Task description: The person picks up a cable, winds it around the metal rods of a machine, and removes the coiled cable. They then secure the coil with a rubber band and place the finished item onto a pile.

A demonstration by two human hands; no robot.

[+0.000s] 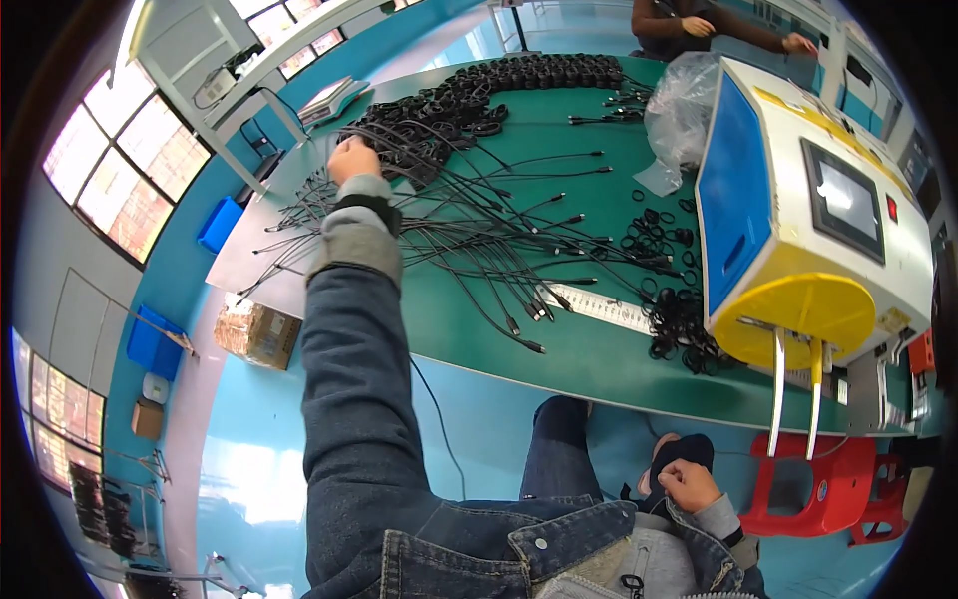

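My left hand reaches far across the green table, its fingers curled around a black cable at the left edge of the heap. Loose black cables with plug ends fan out beside and below that hand, crossing one another. Just beyond it lies a dense pile of coiled black cables. My right hand is down near my lap, off the table, with its fingers curled in and nothing visible in them.
A white and blue machine with a screen and yellow guard stands on the right. Small black rings and a steel ruler lie beside it. Nearby are a clear plastic bag, a co-worker's arm, a red stool and a carton.
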